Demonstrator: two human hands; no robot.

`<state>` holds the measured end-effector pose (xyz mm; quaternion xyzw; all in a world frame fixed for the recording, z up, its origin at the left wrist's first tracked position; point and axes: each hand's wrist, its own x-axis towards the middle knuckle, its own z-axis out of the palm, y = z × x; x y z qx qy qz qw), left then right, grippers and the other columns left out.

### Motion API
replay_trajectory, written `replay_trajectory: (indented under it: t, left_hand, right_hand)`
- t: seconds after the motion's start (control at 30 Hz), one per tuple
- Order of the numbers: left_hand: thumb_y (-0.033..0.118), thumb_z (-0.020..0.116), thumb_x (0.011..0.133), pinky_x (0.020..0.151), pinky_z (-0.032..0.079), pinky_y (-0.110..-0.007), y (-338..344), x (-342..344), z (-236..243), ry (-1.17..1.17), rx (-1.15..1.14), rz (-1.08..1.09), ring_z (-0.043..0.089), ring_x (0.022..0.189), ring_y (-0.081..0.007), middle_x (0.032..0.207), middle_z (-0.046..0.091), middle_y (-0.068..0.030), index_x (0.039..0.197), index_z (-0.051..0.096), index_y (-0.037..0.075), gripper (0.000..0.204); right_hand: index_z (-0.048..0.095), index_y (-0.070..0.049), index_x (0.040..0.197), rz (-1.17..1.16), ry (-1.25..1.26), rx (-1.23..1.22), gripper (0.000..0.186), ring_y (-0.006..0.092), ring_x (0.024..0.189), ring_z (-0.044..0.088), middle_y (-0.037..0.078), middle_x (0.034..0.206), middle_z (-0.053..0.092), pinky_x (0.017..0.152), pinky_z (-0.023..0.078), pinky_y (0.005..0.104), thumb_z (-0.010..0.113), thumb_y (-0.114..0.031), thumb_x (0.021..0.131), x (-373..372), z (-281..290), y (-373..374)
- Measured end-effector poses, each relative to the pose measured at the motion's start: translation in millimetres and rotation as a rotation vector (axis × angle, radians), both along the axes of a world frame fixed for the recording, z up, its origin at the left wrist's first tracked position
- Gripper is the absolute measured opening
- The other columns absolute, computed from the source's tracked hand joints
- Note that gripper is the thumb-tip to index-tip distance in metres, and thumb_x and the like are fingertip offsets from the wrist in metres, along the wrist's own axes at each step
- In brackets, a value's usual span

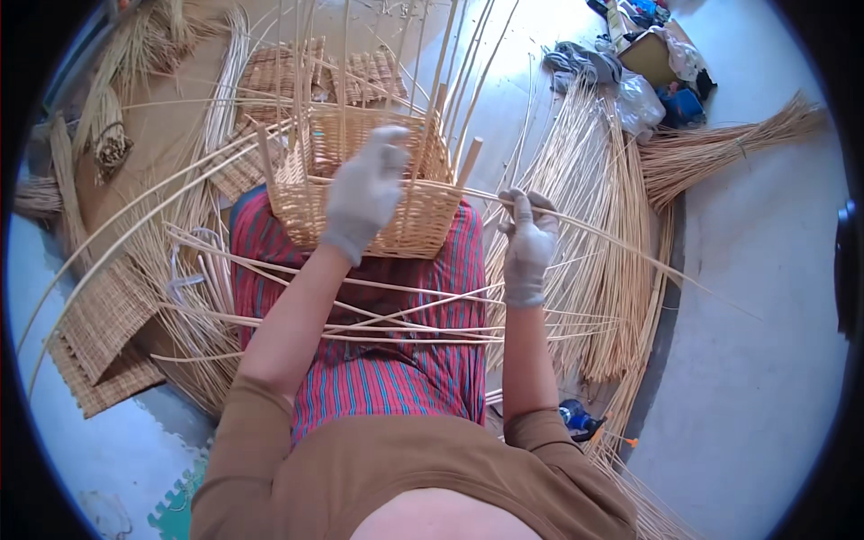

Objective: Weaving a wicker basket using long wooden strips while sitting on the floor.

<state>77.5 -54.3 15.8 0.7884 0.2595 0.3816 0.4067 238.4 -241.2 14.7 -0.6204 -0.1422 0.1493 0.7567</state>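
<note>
A half-woven tan wicker basket (418,220) rests on my lap, long upright stakes rising from its walls and thicker posts at its corners. My gloved left hand (367,184) is over its near rim, fingers curled; whatever lies inside them is hidden. To the right of the basket, my gloved right hand (526,238) pinches a long thin cane strand (621,241). From the basket's near right corner this strand runs through my fingers and out to the right. Several loose canes (405,340) lie across the striped red cloth (387,382) on my lap.
Bundles of cane strands (594,270) spread on the floor at right, with a tied bundle (747,148) beyond. Woven mats (108,315) and more cane lie at left. Bags and clothing (643,90) are piled far right. A blue-black tool (579,420) lies by my right elbow.
</note>
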Motion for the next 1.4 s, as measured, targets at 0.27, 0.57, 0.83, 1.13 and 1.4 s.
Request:
replay_trajectory:
  t: [0.27, 0.57, 0.83, 1.13, 1.4]
  left_hand:
    - [0.026, 0.062, 0.103, 0.048, 0.051, -0.026, -23, 42, -29, 0.188, -0.586, -0.156, 0.066, 0.053, -0.0121, 0.080, 0.067, -0.0039, 0.100, 0.066, 0.002, 0.024]
    - [0.023, 0.071, 0.089, 0.100, 0.049, -0.046, -32, 29, 5, 0.050, 0.658, 0.089, 0.069, 0.102, -0.0301, 0.120, 0.066, -0.0101, 0.148, 0.045, 0.016, 0.064]
    - [0.037, 0.070, 0.089, 0.077, 0.048, -0.042, -34, 61, -47, 0.261, 0.575, -0.162, 0.067, 0.079, -0.0258, 0.089, 0.070, -0.0067, 0.163, 0.018, 0.019, 0.092]
    - [0.020, 0.070, 0.090, 0.078, 0.054, -0.046, -21, 46, -65, 0.273, 0.705, -0.070, 0.067, 0.083, -0.0249, 0.089, 0.068, -0.0080, 0.151, 0.040, 0.011, 0.068]
    - [0.016, 0.058, 0.103, 0.089, 0.055, -0.032, -18, 16, -44, -0.861, -0.598, -0.349, 0.065, 0.100, -0.0172, 0.115, 0.066, -0.0097, 0.134, 0.058, 0.005, 0.033]
  right_hand:
    - [0.048, -0.009, 0.142, 0.274, -0.815, -0.472, 0.048, 0.0211, 0.091, 0.071, 0.013, 0.098, 0.070, 0.081, 0.056, 0.0356, 0.057, -0.004, 0.096, 47, 59, 126]
    - [0.040, -0.013, 0.129, -0.142, -0.271, 0.127, 0.019, 0.0127, 0.065, 0.054, 0.002, 0.075, 0.051, 0.076, 0.061, 0.0408, 0.038, -0.016, 0.110, 49, -2, 36]
    - [0.043, -0.012, 0.132, -0.186, 0.049, 0.072, 0.023, 0.0115, 0.057, 0.053, 0.000, 0.067, 0.047, 0.063, 0.059, 0.0378, 0.036, -0.021, 0.112, 77, -56, 33]
    - [0.068, -0.011, 0.123, 0.186, -0.793, -0.188, 0.042, 0.0322, 0.080, 0.065, 0.012, 0.087, 0.069, 0.078, 0.052, 0.0437, 0.066, -0.001, 0.082, -88, 27, 38]
    - [0.055, -0.001, 0.135, 0.271, -0.642, -0.387, 0.054, 0.0170, 0.098, 0.062, 0.006, 0.108, 0.065, 0.087, 0.053, 0.0306, 0.075, -0.028, 0.093, 5, 20, 52]
